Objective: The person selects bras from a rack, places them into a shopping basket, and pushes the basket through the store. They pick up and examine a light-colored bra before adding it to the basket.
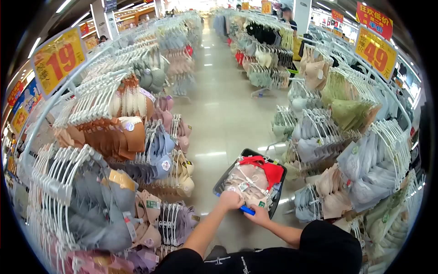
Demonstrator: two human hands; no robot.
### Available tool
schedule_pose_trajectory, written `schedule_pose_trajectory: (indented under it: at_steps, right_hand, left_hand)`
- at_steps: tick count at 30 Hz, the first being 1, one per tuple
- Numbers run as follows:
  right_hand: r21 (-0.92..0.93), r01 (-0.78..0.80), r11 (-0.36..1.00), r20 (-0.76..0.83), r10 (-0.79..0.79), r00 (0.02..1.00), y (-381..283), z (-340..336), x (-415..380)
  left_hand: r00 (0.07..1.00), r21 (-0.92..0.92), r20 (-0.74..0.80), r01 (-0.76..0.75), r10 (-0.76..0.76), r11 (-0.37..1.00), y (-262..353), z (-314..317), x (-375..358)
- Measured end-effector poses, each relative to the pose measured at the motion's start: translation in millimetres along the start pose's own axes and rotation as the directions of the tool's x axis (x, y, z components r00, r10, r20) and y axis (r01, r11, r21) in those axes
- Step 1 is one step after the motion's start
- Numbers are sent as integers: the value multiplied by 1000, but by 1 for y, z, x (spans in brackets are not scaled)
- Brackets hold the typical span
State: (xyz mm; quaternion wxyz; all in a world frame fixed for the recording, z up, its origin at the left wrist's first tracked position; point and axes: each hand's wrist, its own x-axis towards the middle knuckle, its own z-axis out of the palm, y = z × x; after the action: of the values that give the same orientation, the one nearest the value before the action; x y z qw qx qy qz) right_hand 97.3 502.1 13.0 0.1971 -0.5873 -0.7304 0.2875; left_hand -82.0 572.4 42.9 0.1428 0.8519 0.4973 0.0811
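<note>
1. While the blue handle [247, 210] is held by two hands, the dark basket [221, 181] is seen in the near part of the scene, a little right of the middle, over the shiny floor [221, 91].
2. The left hand [232, 199] is closed around the left part of the handle, and its fingertips are hidden.
3. The right hand [259, 215] is curled around the right end of the handle. A short bit of blue is left bare between the two hands, which are set near each other.
4. The basket is filled with light pink bras [251, 177], and small tags are mixed in with them. A bright red cloth piece [273, 173] is laid at the far right of the pile.
5. On the left, bras are hung in rows. Grey bras [102, 196] are hung near, and brown bras [123, 139] are hung farther off. A yellow sign marked 19 [60, 55] is held up above them.
6. On the right, pale green bras [349, 115] are hung behind lacy grey bras [367, 169]. A yellow sign marked 49 [377, 51] is put up above.
7. Far off on the right, a person [287, 17] is partly seen.
</note>
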Motion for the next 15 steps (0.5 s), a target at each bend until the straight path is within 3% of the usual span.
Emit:
schedule_pose_trajectory:
  at_steps: [5, 11, 14, 15]
  right_hand:
    - [79, -27, 997, -132, 37, 991, -16, 1, 44]
    - [191, -214, 958, -149, 244, 958, -29, 17, 107]
    - [327, -188, 926, -215, 266, 940, -31, 33, 143]
    - [396, -234, 888, -168, 321, 932, -34, 35, 157]
  left_hand:
    - [990, 0, 24, -142, 142, 990, -41, -5, 53]
    - [931, -31, 70, -356, 357, 934, -91, -20, 124]
    - [892, -32, 163, -422, 421, 906, -118, -28, 160]
    - [876, -10, 195, -448, 441, 894, -127, -36, 177]
